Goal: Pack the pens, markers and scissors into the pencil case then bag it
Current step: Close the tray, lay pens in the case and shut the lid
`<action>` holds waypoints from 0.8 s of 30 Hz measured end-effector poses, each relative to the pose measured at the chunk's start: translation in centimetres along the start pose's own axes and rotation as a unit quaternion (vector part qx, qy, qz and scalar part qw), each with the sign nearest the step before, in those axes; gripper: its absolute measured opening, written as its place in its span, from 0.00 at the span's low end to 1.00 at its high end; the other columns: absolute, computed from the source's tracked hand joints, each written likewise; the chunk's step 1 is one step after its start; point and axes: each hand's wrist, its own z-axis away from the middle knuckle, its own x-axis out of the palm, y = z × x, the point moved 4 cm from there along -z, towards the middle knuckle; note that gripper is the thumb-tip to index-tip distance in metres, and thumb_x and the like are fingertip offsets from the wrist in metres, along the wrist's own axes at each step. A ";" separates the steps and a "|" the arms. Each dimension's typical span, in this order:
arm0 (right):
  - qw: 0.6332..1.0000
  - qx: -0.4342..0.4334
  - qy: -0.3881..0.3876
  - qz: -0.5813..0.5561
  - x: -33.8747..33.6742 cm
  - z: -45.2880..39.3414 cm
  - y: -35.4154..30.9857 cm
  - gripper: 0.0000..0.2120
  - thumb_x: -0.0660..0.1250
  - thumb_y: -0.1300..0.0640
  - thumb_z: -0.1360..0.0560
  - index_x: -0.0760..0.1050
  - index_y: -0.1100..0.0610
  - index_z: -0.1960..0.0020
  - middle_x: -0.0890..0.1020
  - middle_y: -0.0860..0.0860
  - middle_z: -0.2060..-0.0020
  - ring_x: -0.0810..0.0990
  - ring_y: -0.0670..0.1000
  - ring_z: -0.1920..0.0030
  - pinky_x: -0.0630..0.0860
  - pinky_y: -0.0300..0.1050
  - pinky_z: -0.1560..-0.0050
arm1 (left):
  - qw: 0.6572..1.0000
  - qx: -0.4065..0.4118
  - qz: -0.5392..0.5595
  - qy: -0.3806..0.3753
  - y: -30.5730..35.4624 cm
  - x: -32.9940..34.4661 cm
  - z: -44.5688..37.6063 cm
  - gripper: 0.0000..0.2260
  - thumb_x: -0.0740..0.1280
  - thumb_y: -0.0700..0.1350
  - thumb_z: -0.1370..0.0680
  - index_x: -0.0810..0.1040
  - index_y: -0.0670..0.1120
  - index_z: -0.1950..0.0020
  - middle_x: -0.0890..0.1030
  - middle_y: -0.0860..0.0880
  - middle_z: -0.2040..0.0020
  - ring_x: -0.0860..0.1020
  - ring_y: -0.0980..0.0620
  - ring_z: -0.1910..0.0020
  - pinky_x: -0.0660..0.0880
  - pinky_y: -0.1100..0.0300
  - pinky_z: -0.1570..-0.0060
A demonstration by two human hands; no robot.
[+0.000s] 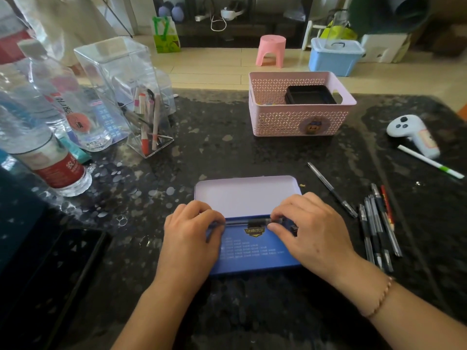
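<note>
both hands on a pen over the open pencil case

the pencil case (252, 251) lies open on the dark speckled table (227, 147), right in front of the person. its pale lid (242, 195) is laid back flat away from them, and the blue tray sits nearer. across the tray's far edge lies a clear pen (249, 221). the left hand (192, 231) has its fingers curled over the pen's left end, and the right hand (310, 228) pinches the right end between thumb and fingertips. past that one pen, i cannot tell what else the tray holds, since the hands cover much of it.

to the right of the case, a bunch of dark pens (379, 231) lies loose on the table with a red pencil (387, 207) among them. one single black pen (332, 190) lies slanted between the bunch and the lid. farther right a white marker (429, 161) rests beside a white controller (412, 135).

at the far side stands a pink basket (300, 114) with a black tray (309, 95) inside. far left, a clear acrylic holder (131, 97) keeps several markers upright, just beside two water bottles (48, 147). a black crate (55, 274) sits at the near left edge.

open tabletop runs between the lid and the basket, and also along the near edge below the case.
</note>
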 end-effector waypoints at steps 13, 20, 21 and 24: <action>1.000 0.020 -0.012 0.016 0.6 0.0 -0.6 0.05 0.75 0.54 0.32 0.79 0.49 0.59 0.78 0.44 0.60 0.73 0.50 0.61 0.71 0.44 0.67 | 0.999 -0.010 -0.018 -0.027 -0.4 0.1 0.0 0.05 0.75 0.45 0.30 0.84 0.53 0.56 0.78 0.56 0.55 0.75 0.53 0.55 0.69 0.50 0.48; 0.995 0.021 0.006 -0.101 1.2 -0.4 -0.1 0.06 0.72 0.65 0.31 0.78 0.55 0.58 0.79 0.48 0.60 0.76 0.50 0.58 0.77 0.46 0.58 | 0.999 -0.028 -0.028 -0.031 0.1 0.0 0.0 0.06 0.74 0.46 0.30 0.81 0.56 0.57 0.76 0.60 0.54 0.73 0.56 0.53 0.59 0.55 0.46; 0.992 0.017 0.001 -0.124 1.2 -0.3 -0.1 0.06 0.71 0.65 0.30 0.79 0.56 0.57 0.78 0.49 0.60 0.77 0.49 0.58 0.76 0.45 0.57 | 0.999 -0.029 -0.027 -0.027 0.1 -0.1 0.0 0.06 0.74 0.46 0.30 0.81 0.56 0.57 0.76 0.60 0.55 0.73 0.56 0.53 0.58 0.55 0.46; 0.988 -0.004 -0.026 -0.155 1.1 0.2 0.0 0.03 0.71 0.63 0.29 0.80 0.57 0.57 0.78 0.48 0.59 0.77 0.46 0.59 0.76 0.41 0.57 | 0.999 -0.041 -0.013 -0.017 -0.1 0.0 0.0 0.08 0.75 0.44 0.31 0.80 0.55 0.59 0.76 0.60 0.56 0.73 0.56 0.54 0.61 0.54 0.46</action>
